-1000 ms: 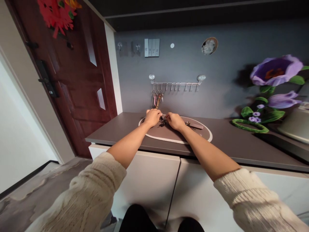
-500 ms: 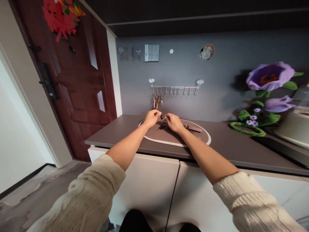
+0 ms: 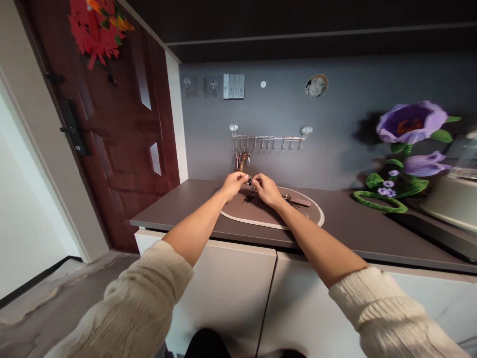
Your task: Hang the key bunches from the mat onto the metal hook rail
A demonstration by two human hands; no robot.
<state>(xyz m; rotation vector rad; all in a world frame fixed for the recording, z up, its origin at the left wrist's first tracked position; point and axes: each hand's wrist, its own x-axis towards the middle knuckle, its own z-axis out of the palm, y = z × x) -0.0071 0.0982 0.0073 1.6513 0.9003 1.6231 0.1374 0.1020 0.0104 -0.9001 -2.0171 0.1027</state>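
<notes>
Above the oval mat point(image 3: 253, 220), my left hand point(image 3: 234, 184) and my right hand point(image 3: 266, 189) come close together with fingertips pinched. Between them hangs a small bunch of keys point(image 3: 250, 182) on a ring, which both hands grip. Dark keys or their shadow show just beneath, over the mat; I cannot tell which. To the right of my right hand, more keys point(image 3: 287, 198) lie on the mat beside a flat brownish strip point(image 3: 301, 202). Behind my hands, several keys point(image 3: 243, 160) hang from the left hooks of a clear hook rail point(image 3: 269, 137).
The dark counter point(image 3: 160, 209) ends at a front edge above white cabinet doors point(image 3: 231, 278). Purple artificial flowers point(image 3: 412, 124) with a green base ring point(image 3: 379, 203) stand at right, near a pale rounded appliance point(image 3: 452, 194). A dark red door point(image 3: 130, 149) is at left.
The view has tilted up slightly. My hands stay together over the mat, and the keys between them have shifted a little, with the ring now showing between my fingertips.
</notes>
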